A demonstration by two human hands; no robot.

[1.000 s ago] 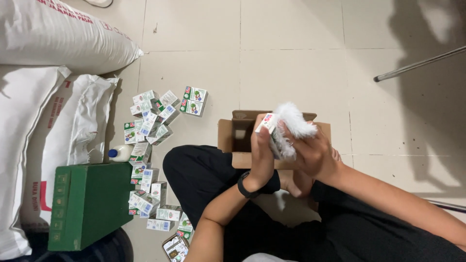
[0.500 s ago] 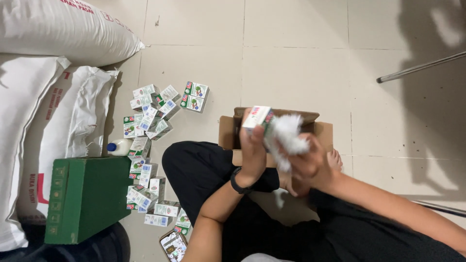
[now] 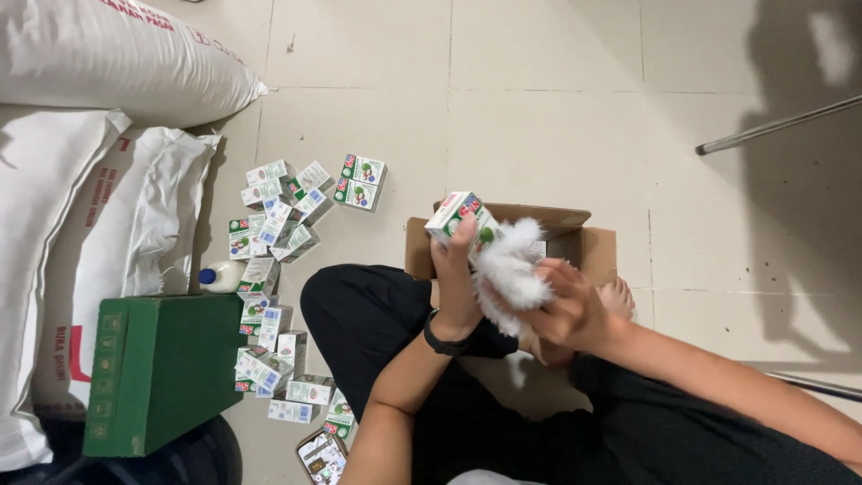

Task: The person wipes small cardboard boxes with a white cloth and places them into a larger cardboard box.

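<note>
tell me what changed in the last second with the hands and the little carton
The left hand has shifted the small carton left and clear of the white fluffy cloth. The right hand keeps gripping the cloth. The open cardboard box, scattered cartons and green box stayed put.

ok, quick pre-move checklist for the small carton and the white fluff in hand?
1. Left hand grips the small white-and-green carton: ok.
2. Right hand holds the white fluffy wad against the carton: ok.
3. Carton flap open: cannot tell, hidden by fingers.
4. Open brown cardboard box lies just behind the hands, top unobstructed: ok.
5. Box contents: cannot tell.
6. Loose pile of matching small cartons on the tiled floor to the person's left, scattered, not stacked: not ok.
</note>
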